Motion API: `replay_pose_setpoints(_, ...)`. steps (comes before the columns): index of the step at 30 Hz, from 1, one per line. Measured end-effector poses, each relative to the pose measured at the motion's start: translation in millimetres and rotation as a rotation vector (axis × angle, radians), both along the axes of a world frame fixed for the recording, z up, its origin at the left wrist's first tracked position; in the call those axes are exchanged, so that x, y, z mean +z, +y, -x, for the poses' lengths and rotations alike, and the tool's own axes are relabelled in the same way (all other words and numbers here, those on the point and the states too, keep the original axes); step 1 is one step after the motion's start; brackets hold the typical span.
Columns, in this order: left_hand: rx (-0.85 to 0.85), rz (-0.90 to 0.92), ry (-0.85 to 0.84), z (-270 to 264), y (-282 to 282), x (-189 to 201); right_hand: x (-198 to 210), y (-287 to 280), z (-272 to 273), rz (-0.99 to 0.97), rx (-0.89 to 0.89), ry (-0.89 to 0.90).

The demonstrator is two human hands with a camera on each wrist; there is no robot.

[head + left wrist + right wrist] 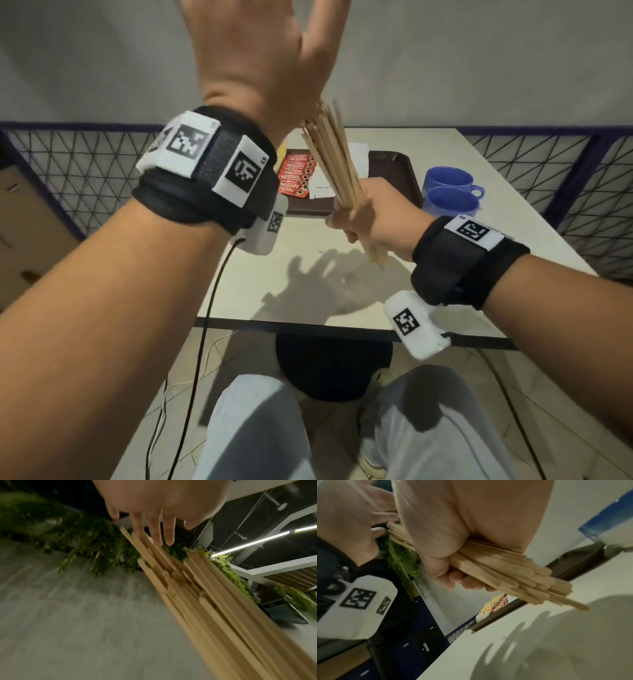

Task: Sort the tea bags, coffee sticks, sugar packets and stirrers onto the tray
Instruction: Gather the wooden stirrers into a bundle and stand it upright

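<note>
Pale bench with a brown tray at the back, coffee sticks already lined up on it. Right hand is fisted around the bundle of stirrers near its lower end, held above the bench. Left hand is flat and spread against their tops. They look light, stiff and slippy, so I'd keep squeezing mid-bundle.

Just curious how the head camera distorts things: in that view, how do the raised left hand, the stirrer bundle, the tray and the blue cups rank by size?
1. Left hand, inflated by nearness
2. Stirrer bundle
3. Tray, partly hidden, so unsure against the bundle
4. Blue cups, each looking alike
</note>
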State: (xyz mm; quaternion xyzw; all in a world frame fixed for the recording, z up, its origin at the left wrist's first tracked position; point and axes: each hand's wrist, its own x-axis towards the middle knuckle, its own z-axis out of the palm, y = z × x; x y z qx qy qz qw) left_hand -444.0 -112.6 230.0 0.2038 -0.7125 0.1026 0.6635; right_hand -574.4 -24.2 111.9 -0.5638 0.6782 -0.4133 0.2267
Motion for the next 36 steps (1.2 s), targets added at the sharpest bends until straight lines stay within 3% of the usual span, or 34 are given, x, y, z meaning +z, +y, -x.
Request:
replay_pose_setpoints(1,-0.005,-0.039,-0.010,-1,3,5,-2,0,-2,0.014,-0.018,-0.034)
replay_pose_setpoints(3,0.010,-0.280,-0.256,-3,-1,11,-9,1,-4,0.050,-0.042,-0.098)
replay_pose_setpoints(5,-0.043,-0.383,-0.437,-4,3,15,-13,3,-7,0.066,-0.047,-0.121)
replay_pose_setpoints(9,-0.321,-0.422,-0.496,25,14,10,-12,1,-18,0.110,-0.095,-0.186)
replay_pose_setpoints(11,-0.430,-0.526,-0.579,39,25,-7,-14,0,-21,0.101,-0.135,-0.222)
replay_pose_setpoints(17,-0.318,-0.435,-0.858,45,40,-52,-36,16,-22,0.029,-0.150,-0.277)
replay_pose_setpoints(20,-0.276,-0.418,-0.866,45,43,-37,-24,13,-20,0.083,-0.175,-0.266)
replay_pose_setpoints(23,-0.208,-0.340,-0.742,42,41,-28,-16,11,-16,0.139,-0.192,-0.302)
replay_pose_setpoints(28,-0.201,-0.349,-0.954,41,50,-61,-36,26,-23,0.063,-0.203,-0.302)
replay_pose_setpoints(30,-0.311,-0.342,-0.812,42,48,-67,-29,25,-23,0.116,-0.207,-0.332)
replay_pose_setpoints(32,-0.513,-0.441,-0.546,44,49,-66,-18,23,-21,0.165,-0.218,-0.341)
replay_pose_setpoints(34,-0.782,-0.772,-0.250,44,50,-62,-15,24,-20,0.170,-0.194,-0.368)
replay_pose_setpoints(36,-1.002,-1.114,-0.099,43,53,-63,-22,28,-19,0.121,-0.180,-0.391)
